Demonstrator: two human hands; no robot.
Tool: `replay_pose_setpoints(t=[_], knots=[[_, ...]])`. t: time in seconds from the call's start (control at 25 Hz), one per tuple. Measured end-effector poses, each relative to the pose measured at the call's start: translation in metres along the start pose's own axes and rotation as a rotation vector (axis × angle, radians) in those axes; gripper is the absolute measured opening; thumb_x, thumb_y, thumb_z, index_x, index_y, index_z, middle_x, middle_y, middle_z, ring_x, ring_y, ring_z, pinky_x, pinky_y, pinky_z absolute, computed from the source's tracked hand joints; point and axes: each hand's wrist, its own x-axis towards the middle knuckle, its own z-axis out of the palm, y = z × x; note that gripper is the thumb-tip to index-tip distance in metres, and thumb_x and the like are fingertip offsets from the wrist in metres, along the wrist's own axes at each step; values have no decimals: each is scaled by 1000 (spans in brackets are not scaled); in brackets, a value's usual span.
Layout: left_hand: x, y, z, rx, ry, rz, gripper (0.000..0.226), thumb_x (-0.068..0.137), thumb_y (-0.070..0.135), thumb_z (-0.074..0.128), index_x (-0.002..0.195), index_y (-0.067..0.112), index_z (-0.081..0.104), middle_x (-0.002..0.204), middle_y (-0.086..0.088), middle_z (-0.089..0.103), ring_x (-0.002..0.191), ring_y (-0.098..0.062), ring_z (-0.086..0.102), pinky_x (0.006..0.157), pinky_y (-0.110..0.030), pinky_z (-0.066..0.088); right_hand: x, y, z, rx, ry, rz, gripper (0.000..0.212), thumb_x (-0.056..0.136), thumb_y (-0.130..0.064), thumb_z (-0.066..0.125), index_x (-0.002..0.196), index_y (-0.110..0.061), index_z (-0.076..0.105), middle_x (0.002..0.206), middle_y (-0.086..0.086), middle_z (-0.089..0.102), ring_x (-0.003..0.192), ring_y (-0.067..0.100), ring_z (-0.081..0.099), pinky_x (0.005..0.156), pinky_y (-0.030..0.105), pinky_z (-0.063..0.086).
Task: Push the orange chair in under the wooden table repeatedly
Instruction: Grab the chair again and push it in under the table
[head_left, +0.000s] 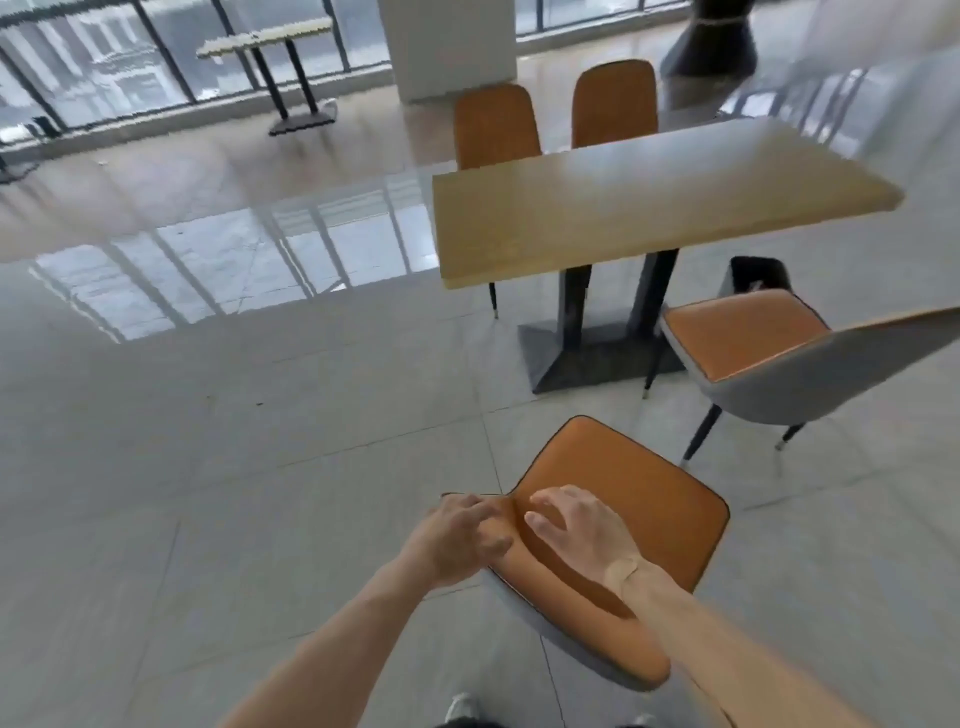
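Note:
An orange chair with a grey shell stands on the tiled floor just in front of me, well short of the wooden table. My left hand grips the left end of the chair's backrest top, fingers curled over it. My right hand lies over the backrest top beside it, fingers spread and reaching down the front of the orange padding. The table has a light wood top on a dark pedestal base.
A second orange and grey chair stands at the table's near right, partly pulled out. Two orange chairs stand at the far side. Glossy floor stretches left; another table stands by the windows.

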Motion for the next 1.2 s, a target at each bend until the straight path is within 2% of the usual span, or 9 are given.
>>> replay_pose_setpoints(t=[0.08, 0.16, 0.28, 0.36, 0.44, 0.56, 0.76, 1.0, 1.2], knots=[[3, -12, 6, 121, -82, 127, 49, 84, 66, 42, 122, 39, 58, 130, 13, 54, 125, -15, 43, 109, -40, 26, -23, -6, 18, 27, 43, 119, 45, 94, -60, 42, 124, -32, 58, 129, -8, 60, 116, 12, 55, 94, 34, 49], [7, -23, 7, 217, -96, 261, 56, 80, 75, 36, 119, 41, 58, 125, 17, 55, 124, -13, 43, 110, -42, 22, -47, -11, 33, 32, 100, 238, 45, 93, -61, 41, 124, -32, 58, 129, -8, 60, 116, 12, 56, 93, 35, 50], [20, -37, 10, 288, -153, 392, 71, 73, 86, 30, 125, 44, 53, 132, 19, 51, 130, -11, 37, 114, -43, 14, -89, -18, 50, 7, 165, 412, 47, 91, -63, 41, 122, -33, 60, 126, -10, 62, 111, 11, 57, 89, 32, 50], [27, -45, 12, 311, -163, 444, 80, 69, 93, 28, 131, 47, 48, 137, 21, 47, 133, -10, 33, 115, -42, 9, -111, -27, 67, -44, 203, 483, 56, 87, -72, 36, 122, -34, 59, 125, -12, 62, 109, 10, 56, 89, 29, 43], [33, -45, 17, 369, -140, 497, 84, 67, 96, 24, 133, 49, 44, 138, 22, 46, 133, -11, 33, 114, -42, 12, -121, -38, 81, -103, 223, 551, 71, 81, -82, 27, 127, -35, 53, 127, -15, 57, 114, 11, 53, 97, 35, 32], [33, -48, 21, 400, -78, 552, 84, 69, 96, 20, 132, 48, 47, 137, 19, 51, 129, -13, 41, 109, -42, 21, -114, -52, 93, -192, 280, 668, 76, 78, -87, 20, 125, -37, 53, 125, -14, 58, 114, 16, 52, 98, 45, 26], [37, -51, 16, 364, -66, 590, 86, 68, 97, 23, 130, 45, 51, 134, 19, 56, 127, -11, 46, 108, -41, 28, -108, -52, 99, -198, 317, 764, 81, 68, -95, 24, 122, -42, 53, 125, -16, 55, 122, 19, 45, 105, 67, 17], [35, -55, 23, 319, 55, 608, 79, 71, 95, 31, 120, 40, 61, 121, 14, 65, 114, -17, 58, 104, -47, 34, -105, -45, 95, -252, 289, 722, 80, 67, -97, 24, 117, -42, 53, 119, -13, 57, 113, 20, 46, 99, 55, 31], [37, -47, 29, 291, 133, 586, 75, 72, 94, 35, 112, 38, 64, 112, 11, 69, 106, -20, 62, 100, -48, 38, -102, -27, 84, -259, 287, 648, 78, 67, -97, 26, 110, -39, 57, 111, -12, 60, 104, 21, 51, 89, 46, 36]])
